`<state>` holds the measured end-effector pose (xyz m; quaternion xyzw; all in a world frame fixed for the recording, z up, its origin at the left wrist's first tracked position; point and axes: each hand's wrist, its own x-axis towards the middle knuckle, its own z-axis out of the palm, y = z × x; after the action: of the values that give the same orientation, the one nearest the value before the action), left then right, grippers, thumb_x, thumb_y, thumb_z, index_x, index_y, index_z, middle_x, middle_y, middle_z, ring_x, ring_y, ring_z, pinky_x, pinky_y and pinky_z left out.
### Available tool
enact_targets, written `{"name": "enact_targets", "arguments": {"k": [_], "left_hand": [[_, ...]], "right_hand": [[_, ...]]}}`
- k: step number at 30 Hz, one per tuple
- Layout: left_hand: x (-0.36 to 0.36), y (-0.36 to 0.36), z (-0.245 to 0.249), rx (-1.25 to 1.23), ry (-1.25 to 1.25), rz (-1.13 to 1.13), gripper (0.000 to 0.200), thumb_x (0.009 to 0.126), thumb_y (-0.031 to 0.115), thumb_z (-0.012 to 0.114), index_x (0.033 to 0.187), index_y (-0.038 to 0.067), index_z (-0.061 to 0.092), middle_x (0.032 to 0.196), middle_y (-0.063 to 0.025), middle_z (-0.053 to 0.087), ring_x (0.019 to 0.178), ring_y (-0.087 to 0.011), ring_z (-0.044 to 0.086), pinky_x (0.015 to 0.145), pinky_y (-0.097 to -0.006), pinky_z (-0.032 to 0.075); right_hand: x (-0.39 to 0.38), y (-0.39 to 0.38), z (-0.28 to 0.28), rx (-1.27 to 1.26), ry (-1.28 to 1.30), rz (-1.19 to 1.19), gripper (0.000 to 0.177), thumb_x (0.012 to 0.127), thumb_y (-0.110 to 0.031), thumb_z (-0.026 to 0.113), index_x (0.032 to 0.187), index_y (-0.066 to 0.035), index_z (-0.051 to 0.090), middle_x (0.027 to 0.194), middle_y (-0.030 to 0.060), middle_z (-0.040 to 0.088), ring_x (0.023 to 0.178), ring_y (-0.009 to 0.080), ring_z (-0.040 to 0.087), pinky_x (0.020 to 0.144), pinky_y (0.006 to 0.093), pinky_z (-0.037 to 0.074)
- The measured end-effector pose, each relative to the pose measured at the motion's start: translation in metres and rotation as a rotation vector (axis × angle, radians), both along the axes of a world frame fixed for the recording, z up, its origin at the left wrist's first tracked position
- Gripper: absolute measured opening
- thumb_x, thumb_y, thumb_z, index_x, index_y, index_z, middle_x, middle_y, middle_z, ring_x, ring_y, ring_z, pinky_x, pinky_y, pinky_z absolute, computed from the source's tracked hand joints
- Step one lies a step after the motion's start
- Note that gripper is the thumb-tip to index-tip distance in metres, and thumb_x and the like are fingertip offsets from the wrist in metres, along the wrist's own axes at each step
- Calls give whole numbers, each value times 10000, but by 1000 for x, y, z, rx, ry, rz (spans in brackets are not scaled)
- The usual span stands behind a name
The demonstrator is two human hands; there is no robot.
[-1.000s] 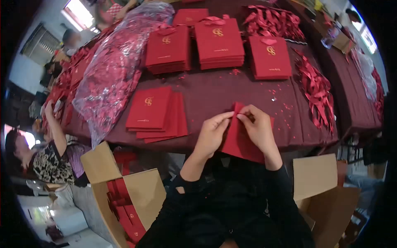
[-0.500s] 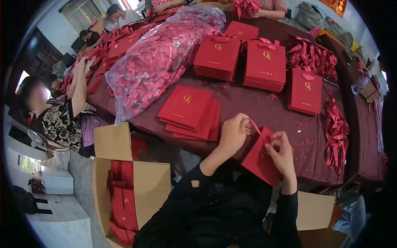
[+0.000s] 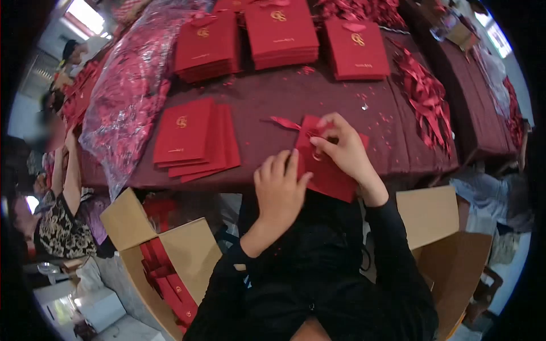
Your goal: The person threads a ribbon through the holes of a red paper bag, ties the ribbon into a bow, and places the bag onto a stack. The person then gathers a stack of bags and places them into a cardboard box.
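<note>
A red paper gift bag [image 3: 335,173] lies tilted at the table's near edge in front of me. My right hand [image 3: 348,152] is closed in a pinch over its upper part, on the red ribbon at the bag's opening. The ribbon's loose end [image 3: 284,123] sticks out to the left over the cloth. My left hand [image 3: 282,190] is open, its fingers stretched out and its fingertips at the bag's left edge. Left of it lies a small fanned stack of red bags [image 3: 185,133] with gold lettering.
Stacked bags [image 3: 282,34] stand at the back, with ribbon bundles [image 3: 424,94] to the right. A clear plastic sack [image 3: 133,79] lies on the left. Open cartons flank me: the left carton [image 3: 190,241] holds red bags, the right carton [image 3: 455,273] stands below the table. A person [image 3: 65,219] sits at far left.
My view has turned downward and to the right. My left hand has let go of the ribbon and come down to the bag's left edge, its fingers opening. My right hand stays at the bag's top.
</note>
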<state>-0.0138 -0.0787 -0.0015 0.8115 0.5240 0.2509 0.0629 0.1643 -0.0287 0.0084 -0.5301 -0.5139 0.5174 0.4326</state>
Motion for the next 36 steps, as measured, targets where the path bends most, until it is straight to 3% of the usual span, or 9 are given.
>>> {"name": "enact_targets", "arguments": {"k": [7,11,17,19,22,23,24,29,36], "left_hand": [[-4,30,-4,8,-25,100,466,816,264,699,1197,22,581,1067,-127,545,973,-315,502,850,-409,411],[-1,29,-7,75,-36,106,413,797,237,718,1129,25,595,1041,-123,539,950,-314,498,837,-412,410],[-4,35,-1,-12,-100,112,355,768,216,745,1026,26,593,1018,-123,538,945,-318,492,818,-415,401],[-3,35,2,-11,-76,128,345,762,214,750,1007,28,594,987,-116,546,929,-311,494,813,-410,401],[-4,37,4,-110,-93,130,308,761,194,750,975,29,602,913,-100,561,889,-295,499,810,-396,401],[-4,37,4,-211,-131,118,281,766,177,745,962,28,609,869,-90,569,863,-285,502,812,-387,401],[-6,37,1,-210,-127,115,281,766,177,745,962,28,609,869,-90,569,863,-285,502,812,-387,401],[-13,35,-4,-263,-542,93,167,798,52,683,964,37,678,817,-77,634,778,-228,516,727,-332,426],[-17,36,0,-329,-579,73,172,796,25,673,965,40,694,846,-67,660,760,-210,509,693,-303,421]], "right_hand": [[35,-45,33,-206,340,6,329,884,-28,633,1158,-42,452,821,92,686,758,99,631,660,216,462],[43,-81,28,-268,401,10,218,897,-68,628,1096,-3,568,885,111,717,767,110,655,695,211,468],[45,-104,22,-325,474,579,153,898,-110,633,962,1,716,948,100,716,889,160,660,771,243,490],[40,-99,10,-29,595,762,175,836,-117,684,915,35,721,987,186,687,967,244,618,845,324,457],[36,-87,22,18,520,629,303,837,-288,700,864,12,739,810,109,656,791,206,548,757,307,415],[32,-84,18,64,563,485,161,892,-145,641,941,-24,735,819,31,632,797,105,548,749,252,435],[21,-80,19,26,554,269,178,924,-145,607,960,-9,716,741,-8,581,693,79,500,690,238,431],[-13,-42,8,52,326,-72,200,956,-133,569,1023,23,676,761,12,620,677,65,554,627,193,444],[-25,-40,-8,125,151,-102,59,926,-58,590,900,-7,576,871,45,621,753,93,598,679,235,485]]}}
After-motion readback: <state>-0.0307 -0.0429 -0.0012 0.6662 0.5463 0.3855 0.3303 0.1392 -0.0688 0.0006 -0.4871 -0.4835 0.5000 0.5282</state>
